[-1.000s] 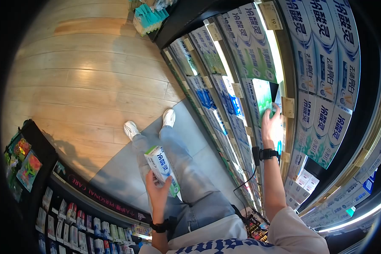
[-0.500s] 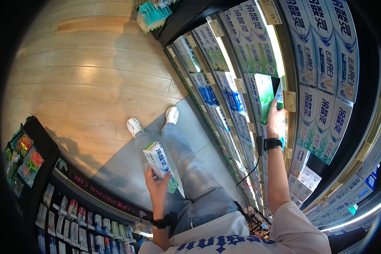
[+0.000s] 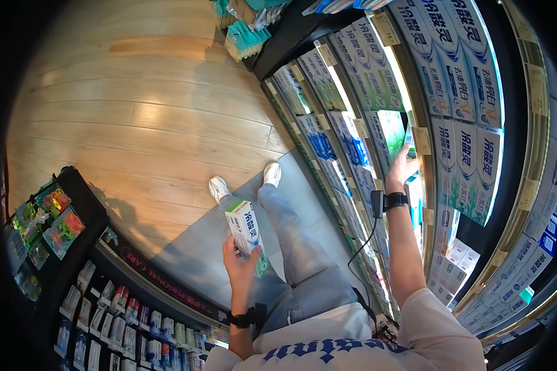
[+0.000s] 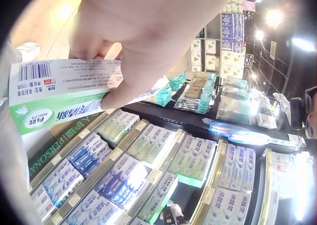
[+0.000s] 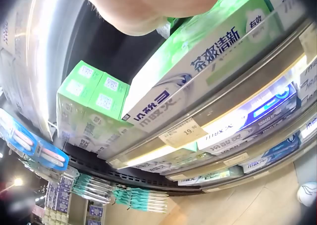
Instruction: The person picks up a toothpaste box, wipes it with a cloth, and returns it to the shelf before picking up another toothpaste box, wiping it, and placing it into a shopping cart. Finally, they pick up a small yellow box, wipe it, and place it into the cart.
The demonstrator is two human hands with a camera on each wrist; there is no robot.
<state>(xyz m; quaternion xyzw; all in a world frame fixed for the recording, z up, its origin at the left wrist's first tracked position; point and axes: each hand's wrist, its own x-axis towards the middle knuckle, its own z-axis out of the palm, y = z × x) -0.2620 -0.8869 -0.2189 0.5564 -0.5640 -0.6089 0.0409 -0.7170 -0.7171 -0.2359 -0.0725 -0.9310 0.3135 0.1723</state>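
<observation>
Carton in left hand, long axis toward the shoes.

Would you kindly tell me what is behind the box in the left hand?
In the head view, jeans and grey floor show around the box; what it covers is hidden.

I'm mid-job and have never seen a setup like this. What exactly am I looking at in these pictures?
There's no robot here, just a person working bare-handed. The head picture comes from a camera worn on the head, looking forward and down. The other two are taken from the wrists, each facing that side's work. The left hand holds a green-and-white box. The right hand is at a store shelf, by similar packages; its fingertips are mostly hidden, so I can't tell whether it grips one. Price tags line the shelf edges.
</observation>
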